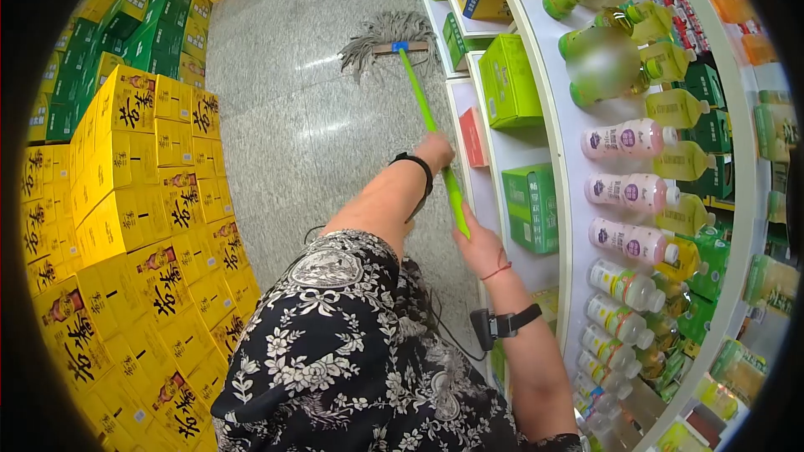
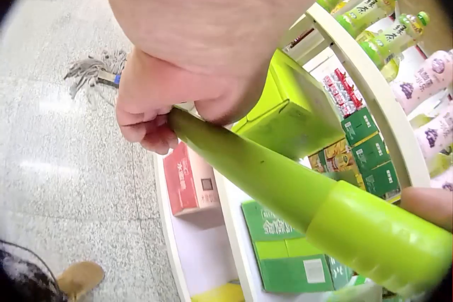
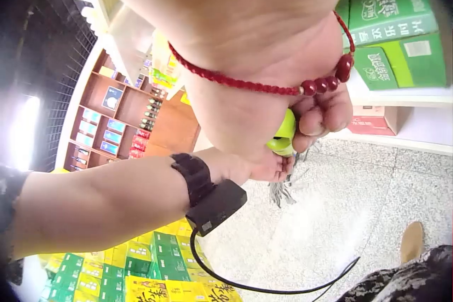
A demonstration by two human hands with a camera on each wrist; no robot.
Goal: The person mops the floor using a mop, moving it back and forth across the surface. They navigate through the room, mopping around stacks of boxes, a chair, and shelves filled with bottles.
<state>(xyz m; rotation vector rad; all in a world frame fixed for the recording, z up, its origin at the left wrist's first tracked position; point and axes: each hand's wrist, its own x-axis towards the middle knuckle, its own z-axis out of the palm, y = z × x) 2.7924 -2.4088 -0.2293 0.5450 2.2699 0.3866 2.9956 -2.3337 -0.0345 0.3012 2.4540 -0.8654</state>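
A mop with a bright green handle [image 1: 417,88] slants across the head view. Its grey string head [image 1: 377,43] lies spread on the speckled floor near the foot of the shelves. My left hand [image 1: 435,151] grips the handle partway down, fingers curled round it in the left wrist view. Farther up, my right hand [image 1: 481,247] holds the handle near its top end. The thick ribbed grip [image 2: 382,238] shows large in the left wrist view. In the right wrist view, the right hand [image 3: 283,97] covers most of the handle, leaving a short green piece visible.
Yellow cartons [image 1: 126,201] are stacked high along the left, with green cartons [image 1: 159,29] behind. White shelves [image 1: 544,75] run down the right, close to the handle, with bottles [image 1: 624,188] and green boxes [image 1: 532,209]. Speckled floor [image 1: 285,75] stretches between them.
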